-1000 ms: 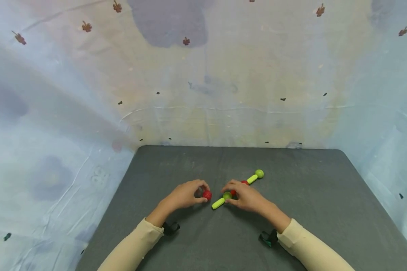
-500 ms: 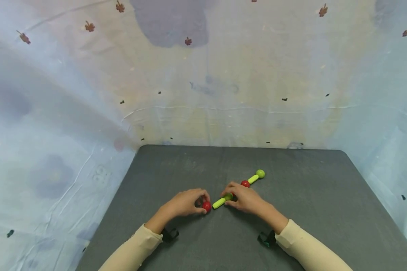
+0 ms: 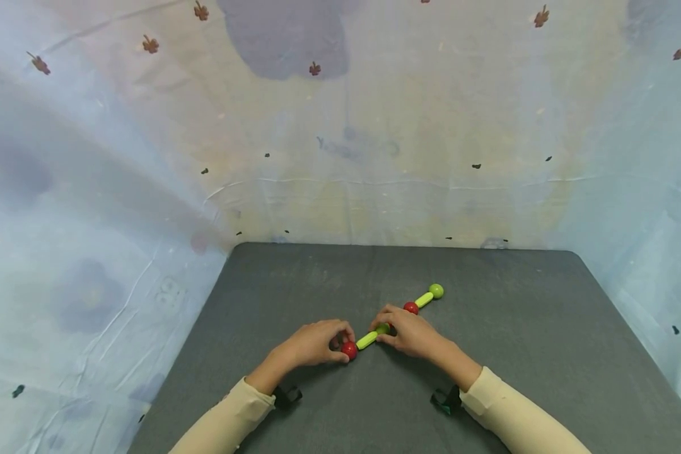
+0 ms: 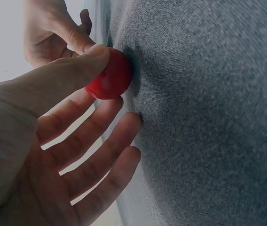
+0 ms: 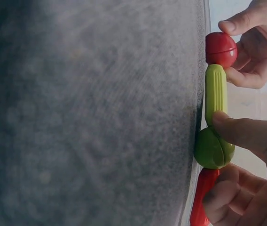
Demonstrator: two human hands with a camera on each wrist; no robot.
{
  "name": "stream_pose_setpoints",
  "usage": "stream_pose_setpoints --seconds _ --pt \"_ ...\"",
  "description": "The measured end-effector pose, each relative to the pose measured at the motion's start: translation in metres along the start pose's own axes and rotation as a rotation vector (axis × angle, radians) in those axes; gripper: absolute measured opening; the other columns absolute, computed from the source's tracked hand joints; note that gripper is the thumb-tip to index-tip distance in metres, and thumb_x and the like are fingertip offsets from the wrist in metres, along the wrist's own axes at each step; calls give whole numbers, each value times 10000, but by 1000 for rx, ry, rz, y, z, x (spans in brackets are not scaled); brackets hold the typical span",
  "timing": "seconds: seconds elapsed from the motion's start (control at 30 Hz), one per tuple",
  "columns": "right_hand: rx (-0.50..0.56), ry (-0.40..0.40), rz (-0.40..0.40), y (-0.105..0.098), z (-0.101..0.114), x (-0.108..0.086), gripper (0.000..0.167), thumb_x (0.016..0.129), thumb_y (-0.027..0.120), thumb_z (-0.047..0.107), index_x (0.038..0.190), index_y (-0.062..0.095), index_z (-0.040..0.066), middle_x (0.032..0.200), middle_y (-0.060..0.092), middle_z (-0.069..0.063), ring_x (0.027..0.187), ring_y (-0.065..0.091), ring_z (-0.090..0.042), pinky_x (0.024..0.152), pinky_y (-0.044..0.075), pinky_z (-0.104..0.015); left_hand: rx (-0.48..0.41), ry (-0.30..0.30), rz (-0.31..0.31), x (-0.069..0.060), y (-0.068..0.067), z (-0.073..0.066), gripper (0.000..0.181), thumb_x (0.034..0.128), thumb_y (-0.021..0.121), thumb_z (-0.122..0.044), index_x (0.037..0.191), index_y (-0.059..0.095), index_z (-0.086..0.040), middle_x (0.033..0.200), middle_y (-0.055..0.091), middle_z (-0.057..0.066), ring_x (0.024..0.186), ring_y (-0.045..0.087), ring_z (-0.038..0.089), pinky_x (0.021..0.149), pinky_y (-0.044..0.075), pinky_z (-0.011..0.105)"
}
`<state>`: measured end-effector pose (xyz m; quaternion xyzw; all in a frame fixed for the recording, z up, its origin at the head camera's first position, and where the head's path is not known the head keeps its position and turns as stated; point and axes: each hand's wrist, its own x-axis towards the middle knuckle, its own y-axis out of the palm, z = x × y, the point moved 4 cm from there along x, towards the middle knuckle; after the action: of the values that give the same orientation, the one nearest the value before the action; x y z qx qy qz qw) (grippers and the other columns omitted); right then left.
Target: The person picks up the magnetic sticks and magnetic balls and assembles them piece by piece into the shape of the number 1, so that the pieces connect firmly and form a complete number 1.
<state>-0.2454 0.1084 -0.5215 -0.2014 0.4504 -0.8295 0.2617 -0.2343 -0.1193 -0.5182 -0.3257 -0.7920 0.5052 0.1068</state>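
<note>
My left hand (image 3: 318,342) pinches a red ball (image 3: 349,350) between thumb and fingers, down at the table. It sits at the near end of a lime-green ribbed rod (image 3: 367,340), close against it in the right wrist view; whether they are joined I cannot tell. At the rod's other end is a green ball (image 5: 211,148), which my right hand (image 3: 413,332) grips with thumb and curled fingers. Beyond it a red rod (image 5: 203,193) lies mostly hidden by that hand in the head view. The row runs on through another red ball (image 3: 411,308) and lime rod (image 3: 424,299) to a green end ball (image 3: 436,291).
Everything lies on a dark grey table (image 3: 295,271) with rounded far corners. Patterned pale sheeting (image 3: 374,157) hangs behind the table and along both sides. Dark straps (image 3: 446,400) are around the wrists.
The left hand has brought its red ball toward me, then slightly right, up to the near end of the lime rod. My right hand keeps its hold with hardly any movement.
</note>
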Motion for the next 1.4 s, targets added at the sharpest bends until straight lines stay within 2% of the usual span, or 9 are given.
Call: stream_pose_setpoints --seconds 0.3,0.4,0.57,0.7,0.8,1.03,1.4 --pt "14 -11 -6 -1 2 -1 223 996 805 197 1214 774 162 1191 675 7 980 680 -139 826 583 -375 -12 4 -6 1 1 0 340 924 883 -349 1188 672 -313 1074 647 -149 925 604 22 780 517 326" --pt "40 9 -19 -4 3 -3 255 995 806 195 1240 754 145 1231 672 -16 913 648 -130 790 560 -355 -23 10 5 1 0 0 341 929 880 -333 1196 671 -314 1082 652 -151 935 612 23 797 528 324" --pt "72 69 -96 -10 3 -11 258 996 809 197 1240 745 146 1235 659 -33 787 553 -65 702 505 -281 -47 27 29 2 0 3 340 942 872 -296 1218 674 -312 1106 674 -148 958 631 31 830 545 324" --pt "44 131 -179 -12 3 -19 254 979 830 216 1208 745 145 1132 658 -27 769 553 -84 676 501 -277 -42 22 42 3 1 5 340 958 856 -300 1254 689 -307 1125 681 -144 967 627 26 845 548 329" --pt "39 186 -211 -12 3 -25 255 965 846 232 1188 741 165 1056 674 0 766 573 -102 663 495 -289 -27 14 50 2 2 5 338 971 841 -317 1276 696 -305 1139 678 -141 974 621 24 857 548 333" --pt "86 250 -198 -6 -2 -29 256 970 837 230 1194 733 162 852 673 78 635 525 -36 581 457 -273 -32 20 51 1 3 0 327 958 852 -330 1247 700 -311 1115 672 -139 968 622 39 855 540 329" --pt "117 264 -205 -5 -5 -31 246 968 839 249 1178 741 167 876 692 68 650 537 -42 576 455 -281 -38 60 43 2 8 -10 320 936 873 -345 1200 698 -301 1056 671 -149 921 618 27 820 532 290"
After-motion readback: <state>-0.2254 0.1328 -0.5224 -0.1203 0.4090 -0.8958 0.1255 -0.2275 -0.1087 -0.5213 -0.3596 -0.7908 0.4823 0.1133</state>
